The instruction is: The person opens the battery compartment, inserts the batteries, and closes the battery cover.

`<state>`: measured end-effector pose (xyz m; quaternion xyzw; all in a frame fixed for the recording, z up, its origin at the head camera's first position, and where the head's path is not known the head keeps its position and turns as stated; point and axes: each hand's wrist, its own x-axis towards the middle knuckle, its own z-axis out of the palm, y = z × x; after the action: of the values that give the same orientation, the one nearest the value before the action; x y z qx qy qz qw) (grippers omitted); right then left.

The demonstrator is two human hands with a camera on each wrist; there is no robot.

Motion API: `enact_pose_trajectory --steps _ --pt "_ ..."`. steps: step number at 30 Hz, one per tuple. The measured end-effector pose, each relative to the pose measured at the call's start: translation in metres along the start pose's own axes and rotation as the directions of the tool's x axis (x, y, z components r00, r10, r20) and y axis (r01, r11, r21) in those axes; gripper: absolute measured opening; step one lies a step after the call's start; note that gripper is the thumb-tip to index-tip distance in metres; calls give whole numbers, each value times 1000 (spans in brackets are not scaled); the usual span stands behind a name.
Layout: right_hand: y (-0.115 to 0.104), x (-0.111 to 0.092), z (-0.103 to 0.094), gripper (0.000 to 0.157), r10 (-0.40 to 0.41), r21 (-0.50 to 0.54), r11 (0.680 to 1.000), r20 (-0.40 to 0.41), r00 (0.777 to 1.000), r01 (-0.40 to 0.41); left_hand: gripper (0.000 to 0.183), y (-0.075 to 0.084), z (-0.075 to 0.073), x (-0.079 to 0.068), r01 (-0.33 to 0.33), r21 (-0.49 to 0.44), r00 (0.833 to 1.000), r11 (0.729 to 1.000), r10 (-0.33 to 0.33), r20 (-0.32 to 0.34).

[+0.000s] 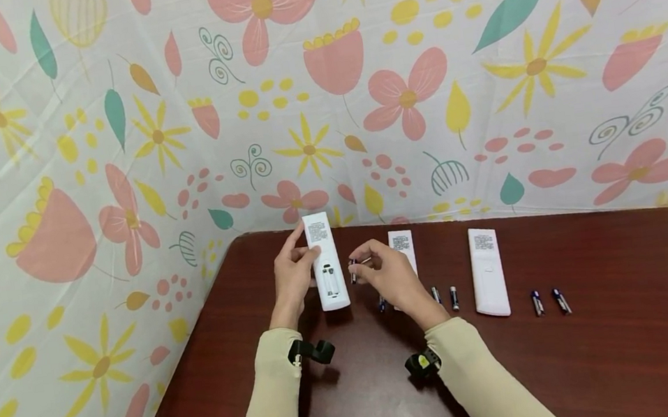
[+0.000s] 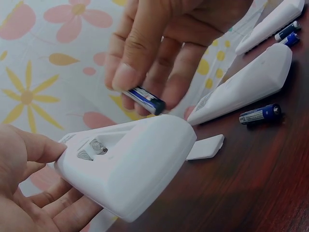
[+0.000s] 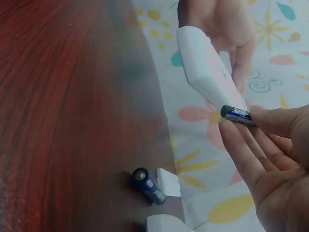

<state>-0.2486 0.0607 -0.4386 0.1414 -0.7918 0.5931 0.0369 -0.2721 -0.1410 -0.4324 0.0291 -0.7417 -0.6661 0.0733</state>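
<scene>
My left hand (image 1: 292, 276) grips a white remote control (image 1: 327, 255), held above the table with its back facing up. The battery compartment stands uncovered, and metal springs show inside it in the left wrist view. Close to the remote's right side, my right hand (image 1: 392, 277) pinches a small dark-blue and silver battery (image 3: 236, 115) between thumb and fingers. This battery is apart from the compartment. On the table beneath the right hand lie a loose blue battery (image 2: 260, 114) and a small white battery cover (image 2: 207, 148).
A second white remote (image 1: 402, 243) lies partly behind the right hand, with a pair of batteries (image 1: 454, 298) beside it. Farther right is a third remote (image 1: 488, 273), back up, and another pair of batteries (image 1: 538, 303). A flowered cloth (image 1: 319, 97) hangs behind the table.
</scene>
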Motion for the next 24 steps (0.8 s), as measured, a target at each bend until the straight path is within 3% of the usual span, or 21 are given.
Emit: enact_pose_trajectory --steps 13,24 --pt "-11 -4 1 20 -16 66 998 -66 998 20 56 1 4 -2 -4 -13 1000 1000 4 6" --pt "-14 -6 14 13 -162 -102 983 -85 983 154 57 4 7 -5 -22 -29 998 999 24 51"
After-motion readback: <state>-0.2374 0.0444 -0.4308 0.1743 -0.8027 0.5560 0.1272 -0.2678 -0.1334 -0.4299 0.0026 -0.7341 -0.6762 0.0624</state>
